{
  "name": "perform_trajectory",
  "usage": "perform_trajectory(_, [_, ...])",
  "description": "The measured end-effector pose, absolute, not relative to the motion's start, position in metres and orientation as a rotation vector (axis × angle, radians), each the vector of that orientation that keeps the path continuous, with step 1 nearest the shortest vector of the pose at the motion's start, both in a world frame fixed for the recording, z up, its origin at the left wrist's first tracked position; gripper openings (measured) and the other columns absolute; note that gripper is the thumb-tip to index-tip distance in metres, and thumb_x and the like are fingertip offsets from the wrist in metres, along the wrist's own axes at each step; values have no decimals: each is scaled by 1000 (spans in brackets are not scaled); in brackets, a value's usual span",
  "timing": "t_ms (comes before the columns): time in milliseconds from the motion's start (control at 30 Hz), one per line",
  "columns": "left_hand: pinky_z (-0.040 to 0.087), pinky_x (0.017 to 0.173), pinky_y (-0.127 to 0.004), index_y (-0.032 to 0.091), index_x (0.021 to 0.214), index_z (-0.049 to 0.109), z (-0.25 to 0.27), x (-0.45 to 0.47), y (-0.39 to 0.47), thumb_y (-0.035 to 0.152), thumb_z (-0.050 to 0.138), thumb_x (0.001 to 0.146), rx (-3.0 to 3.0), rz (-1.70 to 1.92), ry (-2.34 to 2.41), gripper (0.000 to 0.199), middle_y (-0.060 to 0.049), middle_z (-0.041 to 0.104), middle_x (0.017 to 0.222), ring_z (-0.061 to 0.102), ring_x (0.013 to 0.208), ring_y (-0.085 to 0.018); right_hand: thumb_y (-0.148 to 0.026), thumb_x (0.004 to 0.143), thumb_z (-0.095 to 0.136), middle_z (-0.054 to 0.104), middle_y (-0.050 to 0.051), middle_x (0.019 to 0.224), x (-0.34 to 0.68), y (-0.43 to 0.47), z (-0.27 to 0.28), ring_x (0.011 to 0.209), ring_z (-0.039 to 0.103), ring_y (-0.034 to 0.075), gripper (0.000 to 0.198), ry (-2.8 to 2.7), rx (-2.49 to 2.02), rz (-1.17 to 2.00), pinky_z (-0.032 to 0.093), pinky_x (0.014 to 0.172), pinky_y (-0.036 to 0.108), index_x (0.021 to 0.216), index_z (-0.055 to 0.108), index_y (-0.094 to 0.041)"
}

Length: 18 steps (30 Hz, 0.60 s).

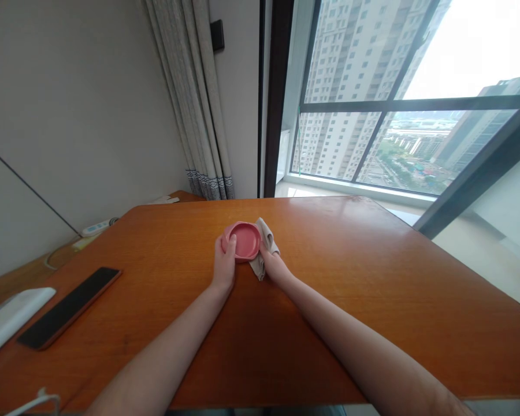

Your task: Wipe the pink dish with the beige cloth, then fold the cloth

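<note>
A small pink bowl (246, 241) is held up over the middle of the wooden table (164, 346), its hollow side facing me. My left hand (225, 260) grips its left edge, thumb over the rim and the other fingers hidden behind. A light grey-beige cloth (266, 234) is bunched in my right hand (274, 263), which presses it against the bowl's right side. One end of the cloth hangs below the hand. The right fingertips are covered by the cloth and the bowl.
On the table's left lie a dark flat phone-like slab (71, 306) and a white object (15, 315). A white cable (37, 401) crosses the near left corner. Beyond the left edge is a power strip (96, 227). A curtain (195, 104) and window (372, 104) stand behind.
</note>
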State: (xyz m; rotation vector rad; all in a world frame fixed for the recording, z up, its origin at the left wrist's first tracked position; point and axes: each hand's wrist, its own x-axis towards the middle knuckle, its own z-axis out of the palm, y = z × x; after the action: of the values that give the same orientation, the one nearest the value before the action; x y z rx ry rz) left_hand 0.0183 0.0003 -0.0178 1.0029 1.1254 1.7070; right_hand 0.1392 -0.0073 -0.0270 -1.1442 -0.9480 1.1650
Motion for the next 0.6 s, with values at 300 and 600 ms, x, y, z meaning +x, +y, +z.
perform_trajectory(300, [44,90,-29,20,102,54,-15,20,0,39,69,72,983,1575,967,38,-3,61,102,58,96,-16,-58,76,57,69,7,107,140,-11,-21,117,56,24,50,-901,-1171,1169,43,102,38,108,65,-20])
perform_trajectory(600, [48,77,-29,16,103,63,-6,17,1,43,70,69,849,1331,992,43,-7,67,100,62,91,-19,-50,78,57,63,6,122,160,4,-16,129,44,22,48,-1217,-972,1009,27,112,38,117,62,-22])
